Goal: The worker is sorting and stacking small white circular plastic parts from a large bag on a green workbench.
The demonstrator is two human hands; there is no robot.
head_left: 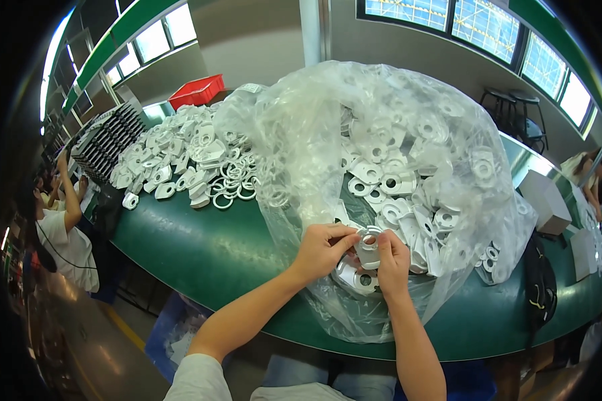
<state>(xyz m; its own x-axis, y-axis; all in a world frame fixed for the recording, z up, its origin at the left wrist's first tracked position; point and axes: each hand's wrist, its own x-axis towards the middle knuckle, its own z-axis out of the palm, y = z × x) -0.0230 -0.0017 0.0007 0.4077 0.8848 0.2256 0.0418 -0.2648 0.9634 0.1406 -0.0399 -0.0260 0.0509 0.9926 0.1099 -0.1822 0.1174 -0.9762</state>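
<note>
A white plastic part with a round hole (369, 255) is held up between my two hands over the near side of a clear plastic bag (301, 127). My right hand (394, 262) grips its right side, thumb on the face. Fingers of my left hand (322, 252) are pinched together at its upper left edge; whether they hold a separate small piece cannot be made out. More white holed parts (391, 182) fill the bag behind my hands, and a few lie just below them. Left of the bag are a heap of similar parts (170, 150) and several loose white rings (234, 175).
The green tabletop (201, 234) curves around me. A red bin (197, 91) and stacked dark trays (107, 140) stand behind the heap. At right are a white box (545, 200) and a black bundle (539, 277). A blue bin (164, 334) sits below the edge. Other people are at both sides.
</note>
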